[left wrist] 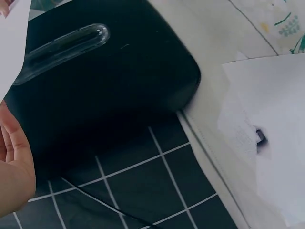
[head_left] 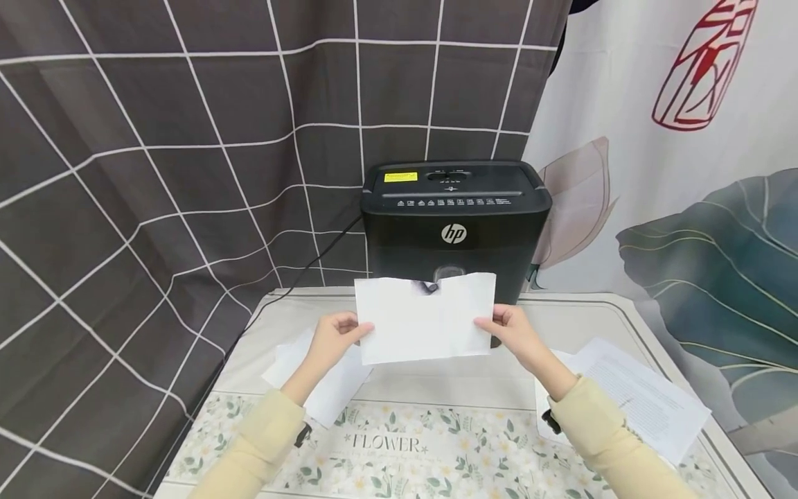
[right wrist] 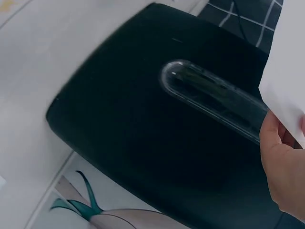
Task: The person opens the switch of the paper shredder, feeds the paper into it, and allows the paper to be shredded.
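Note:
A white sheet of paper (head_left: pixel 424 322) is held up in front of the black hp paper shredder (head_left: pixel 405 242). Its top edge has a small notch with a dark mark near the middle. My left hand (head_left: pixel 333 339) pinches the sheet's left edge, thumb on the near face. On the opposite edge, my right hand (head_left: pixel 514 333) pinches it the same way. The sheet hides the lower front of the shredder. In the left wrist view the left hand (left wrist: pixel 14 162) shows at the left border; the right wrist view has the right hand (right wrist: pixel 286 167) at its right border.
White papers (head_left: pixel 339 388) lie on the table to the left, and printed sheets (head_left: pixel 642 395) lie to the right. A black cord (head_left: pixel 299 274) runs from the shredder down the table's left side. A dark grid curtain (head_left: pixel 206 138) hangs behind. A floral "FLOWER" mat (head_left: pixel 386 457) covers the table's front.

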A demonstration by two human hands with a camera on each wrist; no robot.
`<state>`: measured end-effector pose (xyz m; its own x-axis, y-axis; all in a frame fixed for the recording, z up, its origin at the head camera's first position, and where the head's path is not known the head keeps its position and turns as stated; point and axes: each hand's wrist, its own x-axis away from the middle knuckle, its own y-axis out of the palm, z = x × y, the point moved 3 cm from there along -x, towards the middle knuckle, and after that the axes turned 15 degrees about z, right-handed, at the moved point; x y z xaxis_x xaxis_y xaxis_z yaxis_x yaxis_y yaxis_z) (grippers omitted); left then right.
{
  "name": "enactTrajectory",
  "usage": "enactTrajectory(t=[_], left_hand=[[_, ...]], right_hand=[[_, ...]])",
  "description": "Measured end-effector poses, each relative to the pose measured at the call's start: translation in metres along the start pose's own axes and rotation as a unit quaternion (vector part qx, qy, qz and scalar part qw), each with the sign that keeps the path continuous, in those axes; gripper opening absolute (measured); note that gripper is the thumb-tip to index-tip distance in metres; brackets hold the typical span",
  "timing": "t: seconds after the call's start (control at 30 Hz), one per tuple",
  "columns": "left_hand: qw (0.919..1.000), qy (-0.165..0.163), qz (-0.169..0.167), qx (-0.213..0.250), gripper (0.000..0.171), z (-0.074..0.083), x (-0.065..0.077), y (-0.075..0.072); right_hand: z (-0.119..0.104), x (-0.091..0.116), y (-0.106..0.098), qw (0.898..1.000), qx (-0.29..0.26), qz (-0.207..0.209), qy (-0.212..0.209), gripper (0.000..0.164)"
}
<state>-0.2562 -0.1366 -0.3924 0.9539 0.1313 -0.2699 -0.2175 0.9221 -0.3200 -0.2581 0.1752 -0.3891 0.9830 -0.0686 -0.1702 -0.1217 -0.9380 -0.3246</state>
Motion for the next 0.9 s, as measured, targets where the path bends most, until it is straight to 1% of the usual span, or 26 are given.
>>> enactTrajectory(t=[0.13,0.2,0.27,0.4,0.53,0.63,0.77,0.9], left_hand=[[0.9998,0.015,0.003,-0.011,0.020,0.011,-0.002,-0.010],[0.9993,0.034,0.002,-0.013,0.020,0.016,-0.004,-0.015],[0.9986,0.052,-0.002,-0.009,0.019,0.022,-0.006,-0.019],[0.9958,0.089,-0.017,0.009,0.016,0.035,-0.010,-0.024],[0.9947,0.100,-0.021,0.012,0.015,0.049,-0.017,-0.026],[0.9942,0.106,-0.019,0.001,0.015,0.060,-0.023,-0.028],[0.9927,0.120,-0.015,-0.001,0.014,0.075,-0.030,-0.030],[0.9914,0.130,-0.017,0.003,0.014,0.086,-0.035,-0.032]], right_hand=[[-0.010,0.000,-0.007,1.000,-0.019,0.024,-0.006,0.029],[-0.014,-0.001,-0.012,0.999,-0.022,0.037,-0.007,0.024],[-0.019,-0.001,-0.017,0.998,-0.018,0.053,-0.013,0.019],[-0.030,-0.003,-0.024,0.997,0.006,0.058,-0.043,0.015],[-0.044,-0.004,-0.033,0.996,0.025,0.050,-0.074,0.017],[-0.056,-0.005,-0.040,0.993,0.046,0.048,-0.093,0.019],[-0.071,-0.009,-0.051,0.989,0.077,0.057,-0.110,0.018],[-0.080,-0.012,-0.059,0.986,0.095,0.061,-0.121,0.019]])
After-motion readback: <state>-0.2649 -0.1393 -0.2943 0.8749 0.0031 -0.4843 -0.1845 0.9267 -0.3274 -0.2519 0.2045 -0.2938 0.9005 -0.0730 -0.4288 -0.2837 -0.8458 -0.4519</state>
